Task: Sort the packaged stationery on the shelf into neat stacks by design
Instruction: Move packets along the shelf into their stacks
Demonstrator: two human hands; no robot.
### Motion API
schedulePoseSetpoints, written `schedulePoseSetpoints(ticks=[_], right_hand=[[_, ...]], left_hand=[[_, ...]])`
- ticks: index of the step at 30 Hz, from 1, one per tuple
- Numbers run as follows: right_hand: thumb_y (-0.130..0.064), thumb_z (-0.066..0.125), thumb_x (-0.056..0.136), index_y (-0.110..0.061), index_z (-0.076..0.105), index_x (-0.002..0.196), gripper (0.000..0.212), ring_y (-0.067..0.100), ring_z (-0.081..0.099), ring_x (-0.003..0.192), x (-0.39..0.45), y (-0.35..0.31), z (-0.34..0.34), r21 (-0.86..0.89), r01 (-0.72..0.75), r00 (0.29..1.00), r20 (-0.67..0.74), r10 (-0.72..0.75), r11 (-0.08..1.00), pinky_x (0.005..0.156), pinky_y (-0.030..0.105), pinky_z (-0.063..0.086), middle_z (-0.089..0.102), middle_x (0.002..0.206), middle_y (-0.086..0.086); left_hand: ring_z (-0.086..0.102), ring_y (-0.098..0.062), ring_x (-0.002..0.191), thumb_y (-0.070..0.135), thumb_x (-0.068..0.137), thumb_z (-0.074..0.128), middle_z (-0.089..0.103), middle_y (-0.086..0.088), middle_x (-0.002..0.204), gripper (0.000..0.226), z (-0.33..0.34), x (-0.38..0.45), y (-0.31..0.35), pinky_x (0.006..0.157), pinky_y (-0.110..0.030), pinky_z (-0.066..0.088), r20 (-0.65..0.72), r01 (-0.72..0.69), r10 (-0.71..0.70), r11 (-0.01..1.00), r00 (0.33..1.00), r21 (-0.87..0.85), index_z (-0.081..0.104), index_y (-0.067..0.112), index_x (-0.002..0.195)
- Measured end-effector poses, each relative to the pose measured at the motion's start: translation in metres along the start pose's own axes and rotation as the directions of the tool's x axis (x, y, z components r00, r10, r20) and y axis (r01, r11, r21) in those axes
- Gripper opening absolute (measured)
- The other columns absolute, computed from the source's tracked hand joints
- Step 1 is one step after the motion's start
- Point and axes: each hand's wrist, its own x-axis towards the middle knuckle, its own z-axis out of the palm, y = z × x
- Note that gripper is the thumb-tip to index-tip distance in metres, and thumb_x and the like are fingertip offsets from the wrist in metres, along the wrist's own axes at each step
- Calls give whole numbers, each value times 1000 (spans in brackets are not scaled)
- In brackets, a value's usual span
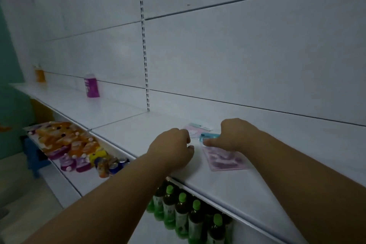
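Note:
On the white shelf (227,182) lie a few flat stationery packs. A pink-purple pack (224,159) rests near the front edge, under my right wrist. A blue pack (210,136) lies just beyond it, and my right hand (235,134) pinches its near edge with thumb and fingers. Behind sit a pale pink pack (193,131) and a white-blue pack (200,126). My left hand (172,147) is curled with fingertips down on the shelf, close to the pale pink pack; whether it grips anything is hidden.
A purple bottle (91,85) and an orange bottle (40,74) stand further left on the same shelf. The shelf below holds drink pouches and cans (75,148). Green-capped bottles (190,218) stand under the front edge. A white back panel rises behind.

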Motion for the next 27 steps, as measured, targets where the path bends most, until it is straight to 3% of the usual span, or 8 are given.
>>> schedulePoseSetpoints(ticks=[2, 6, 11, 16, 18, 23, 27], right_hand=[[-74, 58, 70, -20, 58, 90, 58, 20, 57, 71, 2, -8, 8, -43, -99, 994, 41, 100, 994, 64, 28, 42, 53, 69, -2], [-70, 63, 71, -18, 67, 106, 63, 21, 61, 76, 3, -24, 10, -21, -284, 945, 164, 284, 959, 69, 27, 46, 61, 78, 1], [-64, 73, 66, -20, 60, 96, 56, 19, 59, 79, 3, -40, 8, 63, -448, 885, 177, 431, 892, 67, 27, 43, 58, 75, -2], [-54, 77, 71, -17, 50, 98, 54, 17, 50, 82, -7, -44, -4, 103, -523, 852, 59, 520, 846, 59, 23, 37, 48, 79, -3], [-45, 76, 75, -13, 49, 103, 51, 18, 51, 82, -9, -42, -11, 236, -528, 837, -20, 547, 816, 53, 23, 33, 52, 89, 1], [-24, 57, 93, -9, 47, 108, 23, 24, 58, 85, -18, -29, -28, 529, -420, 720, -300, 625, 738, 70, 31, 44, 62, 99, 8], [-24, 53, 95, -10, 45, 105, 19, 23, 58, 83, -30, -25, -33, 595, -379, 647, -377, 663, 709, 70, 31, 42, 60, 94, 5]], left_hand=[[59, -20, 100, 43, 91, 54, 62, 1, 110, 31, 3, 20, -11, 83, -29, 49, 18, -78, 78, 997, 997, -15, 61, 23, 113], [61, -21, 97, 40, 91, 54, 63, 0, 109, 29, 8, 52, -31, 77, -27, 47, 41, -219, 220, 975, 975, -38, 63, 21, 111], [60, -23, 101, 36, 91, 54, 62, -3, 113, 30, 19, 80, -51, 78, -27, 45, 51, -267, 271, 961, 961, -73, 62, 19, 115], [54, -26, 107, 46, 91, 49, 57, -7, 117, 42, 31, 113, -50, 87, -35, 46, 88, -217, 220, 975, 971, -41, 56, 16, 120], [54, -25, 109, 56, 90, 44, 59, -6, 118, 51, 35, 120, -45, 88, -37, 45, 121, -194, 189, 980, 975, 32, 57, 17, 120], [53, -25, 112, 60, 84, 46, 61, -3, 119, 54, 46, 130, -31, 90, -36, 41, 172, -206, 184, 972, 968, 116, 61, 22, 119], [50, -25, 115, 53, 79, 55, 56, -4, 121, 51, 52, 136, -27, 93, -37, 38, 196, -131, 112, 988, 974, 86, 58, 24, 121]])
